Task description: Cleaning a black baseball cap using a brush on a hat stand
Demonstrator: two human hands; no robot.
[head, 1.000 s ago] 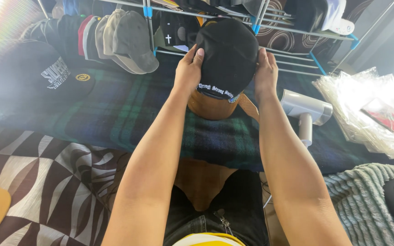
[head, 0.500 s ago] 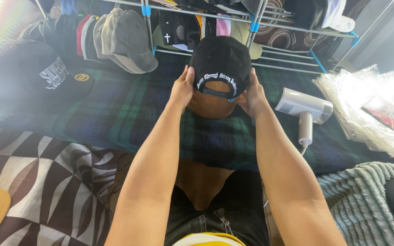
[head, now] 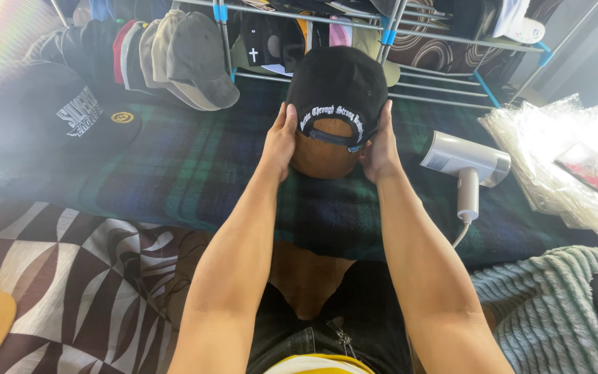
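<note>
Plaid blanket (head: 174,173) left of the cap (head: 337,83) lies open; handheld steamer (head: 466,163) crowds the right, rack (head: 444,62) seemingly close behind.

Home room: blanket (head: 174,180), cap-filled wire rack (head: 444,90).

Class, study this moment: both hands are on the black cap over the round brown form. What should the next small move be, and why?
Probably a small downward tug at both sides. The left hand and right hand grip the lower edges of the black baseball cap, and the round brown head form shows bare below its rear strap, so the cap seems not fully seated.
</note>
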